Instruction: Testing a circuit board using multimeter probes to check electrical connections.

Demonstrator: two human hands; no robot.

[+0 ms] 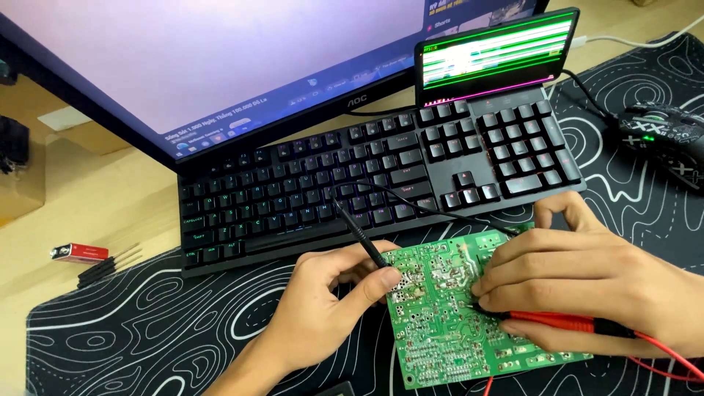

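The counter (110,205) was pale wood, bare along its left side. A black desk mat (147,323) with white contour lines covered the near part and ran to the right edge. Toward the far side, a black keyboard (352,176) lay across the mat's back edge, with a monitor (220,59) behind it. A black mouse (664,139) sat on the mat near the right edge. On the bare wood at the near left lay a small red battery (79,253) beside thin black screwdrivers (110,265). A green circuit board (455,308) rested on the mat near the front edge.
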